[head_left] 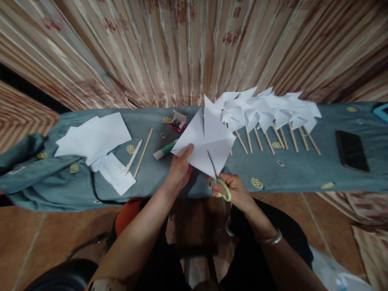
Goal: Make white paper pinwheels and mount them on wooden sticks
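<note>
A square sheet of white paper [214, 141] is held up over the cloth, turned corner-down, with a slit running in from its top corner. My left hand [181, 165] grips its left part, thumb on top and fingers hidden beneath. In my right hand [233, 188] is a pair of scissors [223, 190] with pale green handles. One dark blade lies over the paper at its lower corner, pointing towards the middle; the other blade is hidden. Just behind and to the right, several white paper pinwheels [260, 109] on wooden sticks lie overlapping in a row.
Left on the green-grey cloth [188, 192] lie white sheets [97, 133], a marked paper slip [117, 173], a white pencil-like stick [133, 157] and a wooden stick [143, 152]. A green glue stick [165, 149] and small open box [178, 121] are near the paper. A phone [351, 150] lies right.
</note>
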Motion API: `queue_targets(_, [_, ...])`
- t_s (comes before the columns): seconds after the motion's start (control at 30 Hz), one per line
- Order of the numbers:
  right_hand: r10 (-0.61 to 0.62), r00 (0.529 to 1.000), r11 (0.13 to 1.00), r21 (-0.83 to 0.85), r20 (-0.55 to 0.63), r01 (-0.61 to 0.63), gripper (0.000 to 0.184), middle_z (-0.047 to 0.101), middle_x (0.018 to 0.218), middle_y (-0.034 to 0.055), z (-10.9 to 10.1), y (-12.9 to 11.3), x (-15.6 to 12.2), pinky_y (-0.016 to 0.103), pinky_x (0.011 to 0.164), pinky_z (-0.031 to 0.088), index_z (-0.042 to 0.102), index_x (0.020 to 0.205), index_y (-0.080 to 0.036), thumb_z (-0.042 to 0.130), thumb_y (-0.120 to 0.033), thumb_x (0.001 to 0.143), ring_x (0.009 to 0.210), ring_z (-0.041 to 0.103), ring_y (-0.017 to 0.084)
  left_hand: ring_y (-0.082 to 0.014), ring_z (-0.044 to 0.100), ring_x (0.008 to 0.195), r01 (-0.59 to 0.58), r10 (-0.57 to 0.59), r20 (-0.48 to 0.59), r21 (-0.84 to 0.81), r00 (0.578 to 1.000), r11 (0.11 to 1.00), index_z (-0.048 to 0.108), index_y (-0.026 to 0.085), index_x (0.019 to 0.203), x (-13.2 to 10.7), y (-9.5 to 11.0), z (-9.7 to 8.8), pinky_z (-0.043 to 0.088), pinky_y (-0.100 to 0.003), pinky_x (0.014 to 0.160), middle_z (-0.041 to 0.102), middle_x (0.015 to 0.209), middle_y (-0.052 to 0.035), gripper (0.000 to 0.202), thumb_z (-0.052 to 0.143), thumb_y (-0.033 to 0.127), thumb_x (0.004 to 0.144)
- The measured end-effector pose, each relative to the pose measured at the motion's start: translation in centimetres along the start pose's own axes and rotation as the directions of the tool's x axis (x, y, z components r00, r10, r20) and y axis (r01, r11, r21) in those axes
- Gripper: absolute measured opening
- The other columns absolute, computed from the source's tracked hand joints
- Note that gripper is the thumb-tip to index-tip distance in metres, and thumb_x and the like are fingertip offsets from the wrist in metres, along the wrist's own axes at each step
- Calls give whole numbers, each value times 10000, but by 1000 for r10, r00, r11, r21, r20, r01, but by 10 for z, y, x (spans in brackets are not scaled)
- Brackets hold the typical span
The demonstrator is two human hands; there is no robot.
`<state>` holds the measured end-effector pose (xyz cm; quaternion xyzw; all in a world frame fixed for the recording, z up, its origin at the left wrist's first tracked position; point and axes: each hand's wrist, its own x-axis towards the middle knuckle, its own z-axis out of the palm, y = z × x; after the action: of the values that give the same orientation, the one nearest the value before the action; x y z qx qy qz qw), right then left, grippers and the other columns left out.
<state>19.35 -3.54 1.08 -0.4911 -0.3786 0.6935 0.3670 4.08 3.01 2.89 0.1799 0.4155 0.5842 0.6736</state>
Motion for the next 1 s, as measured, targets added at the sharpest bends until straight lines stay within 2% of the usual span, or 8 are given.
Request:
queue_targets(0.3, [121, 949, 985, -157, 292, -78, 528, 638, 601, 7, -20, -8, -15, 218, 511, 439, 663, 909, -128, 764, -577, 649, 522, 553, 101, -172, 695, 895, -97, 90, -108, -66, 990, 993, 675, 152, 1003, 17, 25, -7, 536, -287, 873, 743, 897, -40, 224, 682, 146, 778])
queue_targets(0.4, [37, 943, 995, -104, 329, -3, 549, 634, 594, 7, -32, -16, -24, 222, 495, 419, 675, 911, -129, 726, -619, 668, 497, 522, 97, -189, 697, 921, -112, 105, -111, -55, 988, 992, 685, 139, 958, 18, 29, -8, 533, -303, 892, 744, 879, -48, 193, 681, 127, 765])
queue_targets(0.47, [-81, 971, 994, -47, 223, 94, 571, 635, 597, 9, -39, -20, -25, 232, 493, 419, 686, 923, -141, 708, -651, 668, 493, 514, 104, -197, 698, 921, -96, 94, -103, -17, 990, 995, 693, 134, 927, 17, 29, -9, 530, -307, 887, 745, 863, -53, 178, 686, 123, 749])
queue_targets(0.57, [-239, 960, 969, -100, -145, 226, 518, 650, 617, 10, -50, -24, -20, 246, 513, 442, 690, 889, -175, 750, -620, 632, 521, 542, 124, -218, 699, 910, -37, 40, -41, 61, 998, 997, 704, 129, 891, 13, 25, -10, 528, -323, 869, 747, 860, -65, 192, 728, 159, 704])
queue_targets(0.63, [-326, 857, 943, -206, -400, 262, 457, 660, 629, 3, -55, -24, -15, 252, 541, 460, 682, 868, -192, 800, -546, 603, 552, 570, 133, -233, 698, 899, 0, -3, 29, 110, 1000, 994, 709, 128, 893, 10, 21, -11, 527, -340, 854, 750, 871, -72, 254, 769, 209, 660])
queue_targets(0.7, [-398, 742, 915, -297, -540, 274, 438, 667, 652, -1, -59, -26, -11, 261, 561, 467, 678, 868, -200, 814, -510, 590, 580, 583, 140, -239, 696, 874, 34, -46, 74, 163, 996, 986, 715, 126, 895, 8, 17, -12, 525, -346, 831, 752, 873, -77, 329, 810, 252, 607])
queue_targets(0.8, [-454, 696, 886, -359, -555, 292, 431, 689, 718, 7, -60, -29, -10, 281, 614, 483, 674, 878, -210, 814, -495, 587, 653, 609, 159, -238, 693, 838, 83, -110, 100, 241, 989, 967, 727, 125, 874, 5, 12, -13, 520, -343, 804, 756, 891, -87, 372, 843, 286, 560])
queue_targets(1.0, [-343, 853, 925, -298, -393, 235, 415, 608, 631, -36, -56, -34, -13, 247, 513, 400, 680, 822, -211, 843, -460, 532, 554, 502, 113, -231, 685, 716, 113, -186, 182, 351, 966, 930, 752, 137, 845, 0, 2, -18, 519, -334, 709, 759, 829, -95, 346, 848, 294, 552])
